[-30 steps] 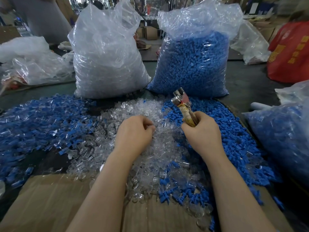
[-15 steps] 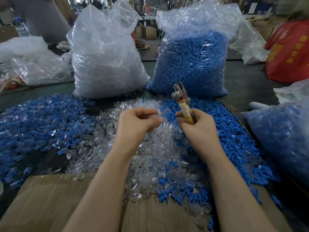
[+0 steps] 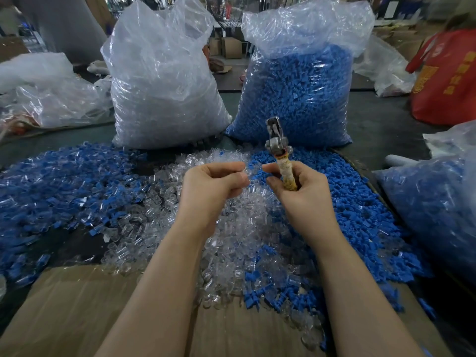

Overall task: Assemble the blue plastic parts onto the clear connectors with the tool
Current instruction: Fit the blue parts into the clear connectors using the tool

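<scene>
Plastic, clear: loose connectors (image 3: 239, 228) heaped mid-table, directly beneath both hands; judged light, stiff and slick, best pinched across the short body between thumb and fingertip. Plastic, blue: loose parts (image 3: 360, 215) spread to the right of the clear heap, a second drift lying to the left mixed with clear pieces (possibly finished units; too small to tell). Judged equally light and rigid, to be taken by the flat tab end. Tool (image 3: 279, 153), metal-headed, wrapped handle: held upright, gripped by the curled right hand (image 3: 301, 194), whose thumb and forefinger extend leftward. Left hand (image 3: 213, 184): fingers curled, thumb and forefinger closed as on a small piece, which cannot be made out. Both hands are raised just above the clear heap, nearly touching.
</scene>
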{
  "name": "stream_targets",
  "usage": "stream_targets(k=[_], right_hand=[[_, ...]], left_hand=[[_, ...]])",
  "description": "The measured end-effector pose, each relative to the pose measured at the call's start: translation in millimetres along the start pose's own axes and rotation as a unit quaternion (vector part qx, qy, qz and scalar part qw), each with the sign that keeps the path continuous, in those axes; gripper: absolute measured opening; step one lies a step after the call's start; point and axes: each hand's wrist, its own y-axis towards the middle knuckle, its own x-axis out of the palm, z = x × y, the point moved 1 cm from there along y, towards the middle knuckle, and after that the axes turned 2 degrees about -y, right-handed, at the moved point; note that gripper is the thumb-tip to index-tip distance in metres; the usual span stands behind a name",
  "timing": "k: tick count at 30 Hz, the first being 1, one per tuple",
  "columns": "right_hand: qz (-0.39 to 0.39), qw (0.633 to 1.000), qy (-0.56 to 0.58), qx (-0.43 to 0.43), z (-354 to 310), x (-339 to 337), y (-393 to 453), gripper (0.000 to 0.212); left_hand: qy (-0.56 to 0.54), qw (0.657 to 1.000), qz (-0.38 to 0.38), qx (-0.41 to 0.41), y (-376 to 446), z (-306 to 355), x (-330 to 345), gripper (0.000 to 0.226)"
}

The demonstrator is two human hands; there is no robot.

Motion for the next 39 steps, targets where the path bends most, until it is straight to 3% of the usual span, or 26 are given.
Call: stream_targets(k=[8,14,21,30,35,39], right_hand=[[0.008,1.0,0.002,-0.007,-0.4,2.8,1.7,0.022],[0.011,0.999,-0.017,-0.033,-2.8,4.8,-1.4,0.005],[0.041,0.997,-0.049,-0.043,-1.7,5.4,-1.5,0.012],[0.053,0.995,-0.065,-0.047,-2.4,5.6,-2.4,0.019],[0.046,0.997,-0.049,-0.046,-3.5,5.3,-2.0,0.016],[0.036,0.998,-0.018,-0.051,-6.4,6.9,-2.1,0.012]], left_hand=[[0.024,1.0,-0.01,-0.009,-1.1,-0.3,3.5,0.009],[0.026,1.0,-0.014,-0.005,-1.5,0.0,7.1,0.006],[0.016,0.999,-0.031,0.0,-4.1,1.9,9.0,0.005],[0.077,0.993,-0.074,0.049,-5.6,4.3,5.5,0.029],[0.108,0.99,-0.067,0.058,-4.6,4.9,3.2,0.023],[0.053,0.995,-0.069,0.04,-4.6,4.5,3.6,0.019]])
